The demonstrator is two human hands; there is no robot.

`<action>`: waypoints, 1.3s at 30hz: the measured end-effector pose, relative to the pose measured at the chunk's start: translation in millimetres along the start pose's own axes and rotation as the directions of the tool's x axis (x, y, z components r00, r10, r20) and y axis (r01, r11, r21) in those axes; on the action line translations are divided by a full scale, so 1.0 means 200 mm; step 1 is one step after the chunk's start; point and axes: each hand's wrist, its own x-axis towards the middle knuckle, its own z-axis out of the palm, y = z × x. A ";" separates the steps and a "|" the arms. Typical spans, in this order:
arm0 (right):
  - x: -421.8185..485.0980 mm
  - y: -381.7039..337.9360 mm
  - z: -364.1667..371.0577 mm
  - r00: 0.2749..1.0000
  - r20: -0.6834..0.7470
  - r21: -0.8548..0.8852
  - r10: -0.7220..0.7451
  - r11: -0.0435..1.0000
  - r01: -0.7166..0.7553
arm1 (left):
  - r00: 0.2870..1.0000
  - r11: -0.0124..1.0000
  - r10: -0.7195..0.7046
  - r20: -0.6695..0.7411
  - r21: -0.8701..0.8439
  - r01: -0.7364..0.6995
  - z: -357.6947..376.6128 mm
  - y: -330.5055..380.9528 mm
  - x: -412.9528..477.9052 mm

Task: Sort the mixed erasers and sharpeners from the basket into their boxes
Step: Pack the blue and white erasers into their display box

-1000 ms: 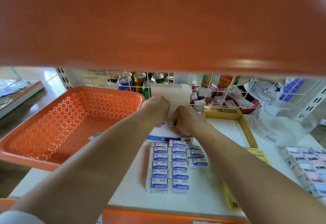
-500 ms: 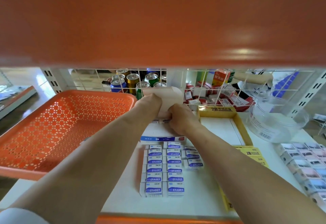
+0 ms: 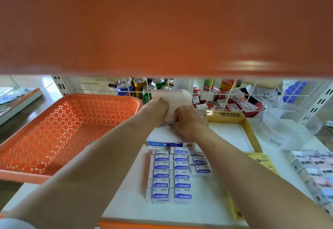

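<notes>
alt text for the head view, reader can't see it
A person's left hand and right hand meet at the open white eraser box at the back of a white shelf. Rows of wrapped erasers lie in front of it; an orange basket sits left, a yellow box right.

One head-worn view looks forward and down from close under an orange shelf, onto the white counter beneath.

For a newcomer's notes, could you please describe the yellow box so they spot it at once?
Find the orange basket on the left. Right of it, past the white eraser box, sits the yellow box. Unlike its neighbours, it shows yellow walls round a white floor.
</notes>
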 end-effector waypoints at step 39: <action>-0.05 0.05 -0.04 0.980 0.172 -0.088 0.099 0.992 -0.085 | 0.992 0.997 -0.019 0.128 -0.076 0.029 0.00 0.06 -0.09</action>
